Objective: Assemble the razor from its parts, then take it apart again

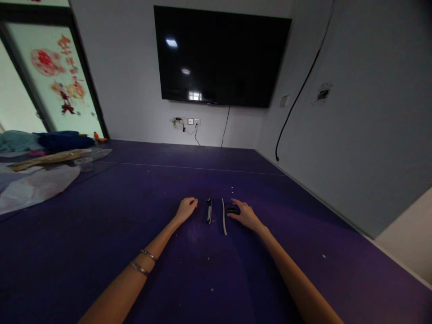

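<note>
My left hand point(187, 209) rests on the purple surface with its fingers curled into a loose fist, and nothing shows in it. Just to its right lies a slim black-and-silver object point(209, 212), shaped like a razor with a small head at its far end. A thin, slightly curved pale grey strip point(223, 218) lies beside that, pointing away from me. My right hand point(247, 217) is spread around a small black piece point(232, 209), thumb on the near side and fingers on the far side. Whether the fingertips touch this piece is hard to make out.
A purple surface point(162, 274) stretches to the wall, dotted with small white specks. Clear plastic sheeting point(40, 186), brown paper point(50, 158) and dark blue cloth point(65, 140) lie at the left. A black cable point(299, 96) hangs along the right wall; a television point(222, 58) is mounted ahead.
</note>
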Demonstrator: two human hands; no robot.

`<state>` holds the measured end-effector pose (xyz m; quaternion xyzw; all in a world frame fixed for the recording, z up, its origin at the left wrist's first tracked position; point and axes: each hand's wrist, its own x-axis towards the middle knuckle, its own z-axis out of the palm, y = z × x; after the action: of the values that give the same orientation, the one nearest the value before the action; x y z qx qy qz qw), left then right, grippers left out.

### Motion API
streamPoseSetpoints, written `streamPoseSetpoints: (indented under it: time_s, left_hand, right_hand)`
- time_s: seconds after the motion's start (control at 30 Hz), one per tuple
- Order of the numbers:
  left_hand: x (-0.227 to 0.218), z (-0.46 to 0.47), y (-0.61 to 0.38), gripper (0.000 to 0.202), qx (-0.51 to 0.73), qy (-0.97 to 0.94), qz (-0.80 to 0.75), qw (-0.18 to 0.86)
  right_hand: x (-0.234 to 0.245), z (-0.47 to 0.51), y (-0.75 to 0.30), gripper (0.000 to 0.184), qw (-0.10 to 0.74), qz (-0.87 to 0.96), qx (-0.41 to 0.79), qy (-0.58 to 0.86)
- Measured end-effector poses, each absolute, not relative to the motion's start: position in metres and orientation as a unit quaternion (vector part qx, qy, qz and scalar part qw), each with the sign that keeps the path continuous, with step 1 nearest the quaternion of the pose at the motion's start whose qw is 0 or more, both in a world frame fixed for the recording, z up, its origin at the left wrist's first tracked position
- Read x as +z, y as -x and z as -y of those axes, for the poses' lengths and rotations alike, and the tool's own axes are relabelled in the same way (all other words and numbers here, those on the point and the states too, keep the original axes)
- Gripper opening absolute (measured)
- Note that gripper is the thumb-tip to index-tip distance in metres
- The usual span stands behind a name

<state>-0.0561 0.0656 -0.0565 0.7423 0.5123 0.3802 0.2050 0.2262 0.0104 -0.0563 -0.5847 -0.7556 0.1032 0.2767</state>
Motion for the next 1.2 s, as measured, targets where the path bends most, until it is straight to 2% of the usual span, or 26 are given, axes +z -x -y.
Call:
streamPoseSetpoints:
  time_s: [0.37, 1.2]
  left_hand:
    - [-0.056, -0.063, 0.056, 0.036, 0.385, -0.742, -0.51, 0.204]
    - [-0.057, -0.064, 0.057, 0.037, 0.384, -0.746, -0.508, 0.198]
  right_hand:
    - [-0.065, -0.013, -0.241, 0.061, 0.362, 0.744, 0.154, 0.54]
    - [-0.07, -0.017, -0.25, 0.06, 0.387, 0.742, 0.187, 0.515]
